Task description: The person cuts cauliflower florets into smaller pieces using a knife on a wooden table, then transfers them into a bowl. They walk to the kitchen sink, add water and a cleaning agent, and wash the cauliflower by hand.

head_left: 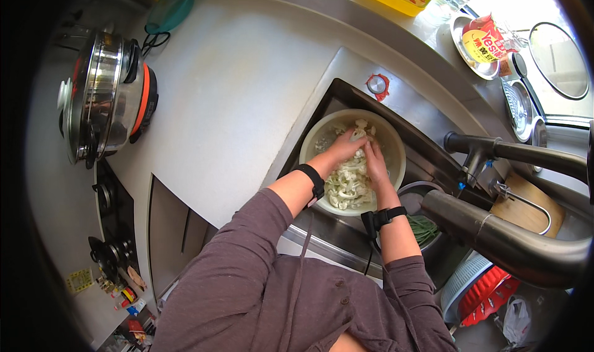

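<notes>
A pale round basin [311,135] stands in the steel sink, with white cauliflower florets [348,188] lying in what looks like water. Both my hands are down inside it. My left hand [346,147] is closed round a cauliflower floret [359,129] near the basin's far side. Right beside it, my right hand [375,161] presses in against the same pieces, its fingers held together close to the left fingertips. The undersides of both hands are hidden.
A thick faucet pipe [482,225] crosses the right side. Beneath it a metal bowl [422,188] holds long green vegetables [424,229]. A wooden board [526,206] and colanders [476,290] are further right. A lidded steel pot [114,95] stands on the left counter [216,92].
</notes>
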The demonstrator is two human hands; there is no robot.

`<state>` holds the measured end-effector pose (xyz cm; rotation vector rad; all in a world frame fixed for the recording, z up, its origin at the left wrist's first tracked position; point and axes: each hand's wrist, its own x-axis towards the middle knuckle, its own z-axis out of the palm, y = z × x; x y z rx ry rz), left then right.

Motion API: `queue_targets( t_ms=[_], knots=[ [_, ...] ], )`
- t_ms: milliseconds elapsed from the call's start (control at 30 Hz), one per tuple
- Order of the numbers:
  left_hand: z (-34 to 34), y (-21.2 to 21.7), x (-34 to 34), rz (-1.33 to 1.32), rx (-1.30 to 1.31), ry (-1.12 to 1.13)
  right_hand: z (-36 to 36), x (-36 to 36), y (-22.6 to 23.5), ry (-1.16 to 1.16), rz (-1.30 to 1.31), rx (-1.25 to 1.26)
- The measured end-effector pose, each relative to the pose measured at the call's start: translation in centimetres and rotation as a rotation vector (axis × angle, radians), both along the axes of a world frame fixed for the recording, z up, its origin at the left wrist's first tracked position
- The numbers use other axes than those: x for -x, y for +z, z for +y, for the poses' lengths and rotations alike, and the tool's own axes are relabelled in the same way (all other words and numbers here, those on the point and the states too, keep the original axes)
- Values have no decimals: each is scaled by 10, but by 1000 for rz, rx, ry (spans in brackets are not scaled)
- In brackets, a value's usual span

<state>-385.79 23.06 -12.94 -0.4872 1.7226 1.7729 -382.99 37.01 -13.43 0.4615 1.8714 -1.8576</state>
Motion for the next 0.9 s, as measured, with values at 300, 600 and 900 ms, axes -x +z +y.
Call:
queue_targets(
  t_ms=[300, 600, 900],
  knots=[
    [-43, 73, -23, 96, 185, -253, 44, -26, 67, 317, 433, -326],
    [-16, 11, -41, -388, -111, 237, 7, -29, 32, -213, -348, 163],
    [-45, 53, -46, -92, -49, 148, 43, -50, 37, -17, 206, -148]
  ],
)
